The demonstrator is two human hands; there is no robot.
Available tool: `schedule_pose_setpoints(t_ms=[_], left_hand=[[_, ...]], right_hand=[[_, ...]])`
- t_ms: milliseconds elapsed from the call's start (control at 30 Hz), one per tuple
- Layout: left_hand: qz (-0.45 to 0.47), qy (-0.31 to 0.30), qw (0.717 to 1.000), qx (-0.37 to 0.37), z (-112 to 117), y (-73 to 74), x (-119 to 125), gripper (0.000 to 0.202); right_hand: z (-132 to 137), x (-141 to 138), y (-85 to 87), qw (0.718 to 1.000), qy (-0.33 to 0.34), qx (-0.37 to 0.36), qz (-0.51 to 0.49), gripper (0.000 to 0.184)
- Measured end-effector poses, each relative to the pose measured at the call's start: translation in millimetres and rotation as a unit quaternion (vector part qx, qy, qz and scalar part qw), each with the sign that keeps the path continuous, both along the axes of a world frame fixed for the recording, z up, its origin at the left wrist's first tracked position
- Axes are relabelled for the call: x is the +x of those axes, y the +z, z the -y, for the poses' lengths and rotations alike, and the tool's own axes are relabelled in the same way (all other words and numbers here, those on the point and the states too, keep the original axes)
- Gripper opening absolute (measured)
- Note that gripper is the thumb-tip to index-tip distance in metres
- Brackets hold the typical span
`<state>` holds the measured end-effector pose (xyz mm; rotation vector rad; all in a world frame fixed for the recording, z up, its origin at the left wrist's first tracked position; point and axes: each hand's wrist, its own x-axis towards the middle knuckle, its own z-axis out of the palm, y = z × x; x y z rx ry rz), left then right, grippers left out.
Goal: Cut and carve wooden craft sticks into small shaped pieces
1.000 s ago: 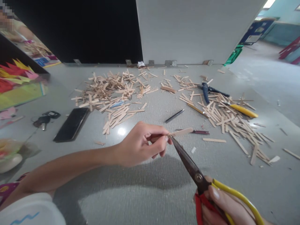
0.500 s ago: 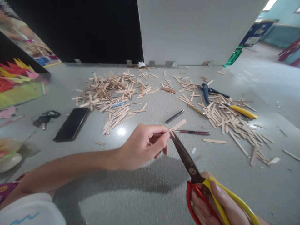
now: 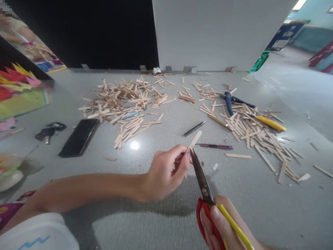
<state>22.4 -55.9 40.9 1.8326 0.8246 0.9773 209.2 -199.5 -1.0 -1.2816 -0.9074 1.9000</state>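
Between the thumb and fingers of my left hand (image 3: 169, 170) is a wooden craft stick (image 3: 195, 139), its rounded end pointing up and away. My right hand (image 3: 226, 222) grips scissors (image 3: 204, 187) by their red and yellow handles. The dark blades look nearly closed, and their tips are at the stick's lower part, right by my left fingertips. Whether the tips touch the wood I cannot tell. Beyond my hands lie a dark pen (image 3: 194, 128) and a maroon pen (image 3: 215, 146).
Cut sticks lie in a left pile (image 3: 125, 97) and a right pile (image 3: 260, 139). Blue-handled pliers (image 3: 229, 102) and a yellow-handled tool (image 3: 270, 123) rest on the right one. A phone (image 3: 79, 138) and keys (image 3: 48, 133) are left. An upright board (image 3: 203, 34) stands behind.
My left hand has shifted slightly right and toward me, turning the stick more upright. My right hand and the scissors have moved left, and the blades point more steeply away. A small dark scrap shows beside the blades.
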Motion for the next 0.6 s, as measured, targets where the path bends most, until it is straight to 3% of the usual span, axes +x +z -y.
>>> schedule_pose_setpoints(t_ms=[167, 333, 467, 600], left_hand=[[-0.005, -0.001, 1.000, 0.019, 3.5, -9.5, -0.1, 0.025], [-0.003, -0.005, 1.000, 0.023, 3.1, -9.5, -2.3, 0.024], [-0.007, -0.005, 0.999, 0.036, 1.5, -9.1, -2.5, 0.027], [-0.013, -0.005, 0.999, 0.049, -1.8, -8.6, -4.7, 0.026]], right_hand=[[-1.6, -1.5, 2.9, 1.000, -0.006, -0.031, 0.001, 0.063], [-6.3, -5.9, 12.3, 1.000, -0.008, -0.027, -0.013, 0.062], [-7.4, -9.8, 19.6, 0.996, -0.047, -0.059, -0.045, 0.066], [-4.7, -8.6, 14.7, 0.988, -0.084, -0.104, -0.076, 0.066]])
